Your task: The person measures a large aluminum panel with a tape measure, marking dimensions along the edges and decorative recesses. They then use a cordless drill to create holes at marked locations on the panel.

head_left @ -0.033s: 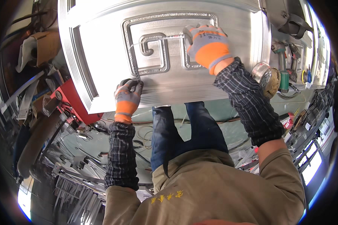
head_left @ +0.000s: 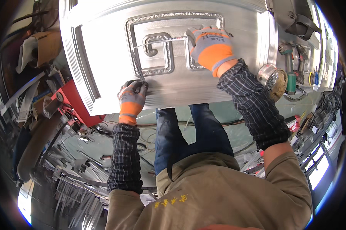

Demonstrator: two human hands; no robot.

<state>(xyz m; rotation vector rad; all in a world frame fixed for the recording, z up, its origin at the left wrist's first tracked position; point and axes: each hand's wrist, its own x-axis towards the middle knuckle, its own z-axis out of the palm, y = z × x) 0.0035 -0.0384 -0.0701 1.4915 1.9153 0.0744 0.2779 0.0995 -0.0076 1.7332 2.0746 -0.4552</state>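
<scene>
A silver metal panel (head_left: pixel 242 46) with a raised, angular scroll pattern (head_left: pixel 169 57) lies in front of me. Across the pattern runs a thin tape measure (head_left: pixel 177 38), its blade bent at the pattern's left side. My right hand (head_left: pixel 211 40), in a grey and orange glove, is closed over the blade's right end at the pattern's upper right; its fingertips are partly hidden. Near the panel's front edge, my left hand (head_left: pixel 132 97), gloved alike, pinches the blade's lower end. Whether either hand covers the tape's case, I cannot tell.
A round tin (head_left: pixel 275 81) stands at the panel's right edge, beside a green and grey power tool (head_left: pixel 289 69). Left of the panel is a red metal box (head_left: pixel 75 103). Metal strips (head_left: pixel 79 201) and cables litter the floor.
My left hand has shifted slightly right with its end of the tape measure. My right hand has moved very slightly left, still closed on the blade.
</scene>
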